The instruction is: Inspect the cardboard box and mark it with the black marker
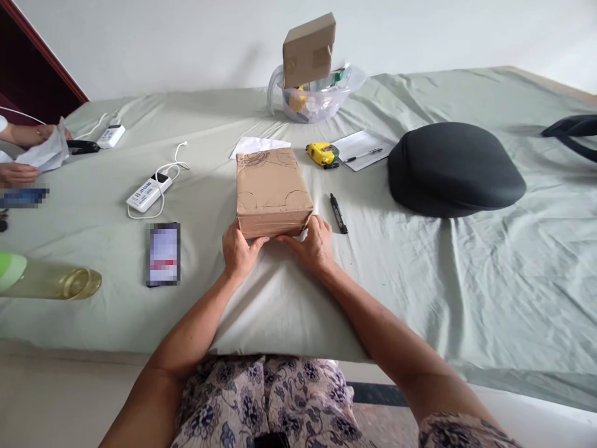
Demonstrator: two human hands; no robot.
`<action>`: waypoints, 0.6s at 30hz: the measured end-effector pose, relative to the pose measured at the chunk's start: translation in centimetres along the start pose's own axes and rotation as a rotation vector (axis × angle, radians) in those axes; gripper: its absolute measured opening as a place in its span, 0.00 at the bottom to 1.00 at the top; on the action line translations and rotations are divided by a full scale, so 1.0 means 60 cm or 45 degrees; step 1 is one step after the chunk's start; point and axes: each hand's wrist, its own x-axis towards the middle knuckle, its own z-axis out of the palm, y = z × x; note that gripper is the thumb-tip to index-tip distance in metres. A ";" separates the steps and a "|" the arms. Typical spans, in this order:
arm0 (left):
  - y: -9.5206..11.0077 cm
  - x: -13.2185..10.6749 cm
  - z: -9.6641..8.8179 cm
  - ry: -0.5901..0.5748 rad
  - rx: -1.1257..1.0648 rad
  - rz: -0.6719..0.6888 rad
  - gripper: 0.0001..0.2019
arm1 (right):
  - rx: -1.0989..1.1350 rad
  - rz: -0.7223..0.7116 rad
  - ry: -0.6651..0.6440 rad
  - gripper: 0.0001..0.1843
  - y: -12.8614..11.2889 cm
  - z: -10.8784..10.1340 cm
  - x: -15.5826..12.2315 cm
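In the head view a brown cardboard box [274,186] rests in front of me on the cloth-covered table, its near edge toward me. Curved pen lines mark its top, with dense scribbling at the far left corner. My left hand [240,252] is closed around the near left corner, thumb along the bottom front edge. At the near right corner my right hand [313,242] grips the same box, its thumb pointing inward. The undersides of the fingers are hidden by the box. A black marker [339,213] lies just right of my right hand.
Behind the box are white paper [256,145], a yellow tape measure [321,154], a notepad [361,148] and a basin [317,106] topped by another box [308,53]. A black cap [454,168] lies right; a phone [163,254], power bank [148,191] and bottle [60,280] left. Another person's hands [21,173] hold paper.
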 end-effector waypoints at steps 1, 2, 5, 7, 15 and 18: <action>0.000 0.001 -0.001 0.006 -0.001 0.012 0.38 | 0.003 -0.008 -0.011 0.35 0.001 -0.002 0.002; 0.001 0.002 -0.002 0.012 -0.002 0.023 0.37 | 0.008 -0.012 -0.023 0.34 0.001 -0.004 0.003; 0.003 0.003 -0.005 0.023 0.001 0.043 0.36 | 0.028 -0.031 -0.049 0.33 0.005 -0.006 0.004; 0.004 0.004 -0.007 0.017 0.006 0.050 0.35 | 0.043 -0.050 -0.060 0.31 0.007 -0.007 0.005; -0.004 0.012 -0.013 -0.037 0.030 0.046 0.29 | 0.140 -0.166 -0.075 0.21 0.007 -0.025 0.012; -0.010 0.015 -0.013 -0.017 0.014 0.043 0.29 | 0.179 -0.195 -0.095 0.18 0.004 -0.032 0.016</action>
